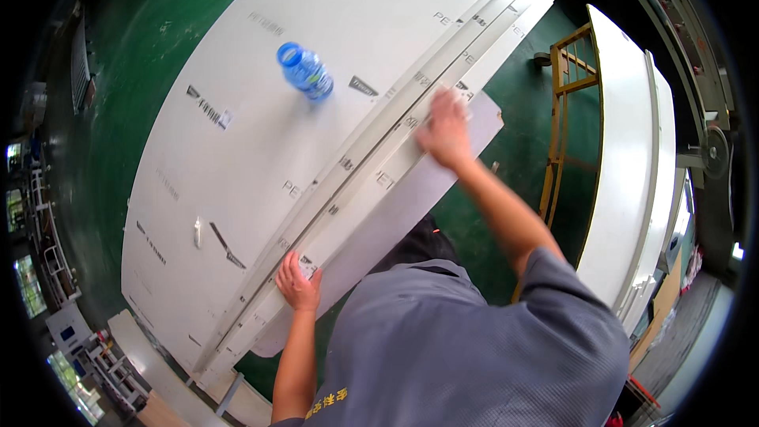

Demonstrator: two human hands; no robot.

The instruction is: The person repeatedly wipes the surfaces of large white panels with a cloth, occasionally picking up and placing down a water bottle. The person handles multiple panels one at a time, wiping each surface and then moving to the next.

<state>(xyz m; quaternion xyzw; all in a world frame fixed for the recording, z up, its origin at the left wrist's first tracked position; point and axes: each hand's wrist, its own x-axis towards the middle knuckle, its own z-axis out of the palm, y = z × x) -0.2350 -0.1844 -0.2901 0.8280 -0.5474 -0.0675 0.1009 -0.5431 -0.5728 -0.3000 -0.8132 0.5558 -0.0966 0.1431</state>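
Observation:
Long, narrow white panel strips [378, 190] lie along the near edge of a large white panel [237, 158]. My left hand [299, 281] rests on the nearest strip toward its lower-left end, with the fingers laid over it and the thumb apart. Farther up the same strip is my right hand [447, 130], smeared by motion. Something whitish shows at its fingers, but I cannot make out whether it is held. A clear blue plastic bottle [307, 73] stands on the large panel, left of my right hand.
A pale lilac board [411, 209] sticks out below the strips, close to my body. On the right, more white panels [628, 166] lie beside a yellow metal frame [558, 103] on the green floor [514, 154]. A small whitish object [198, 232] lies on the large panel.

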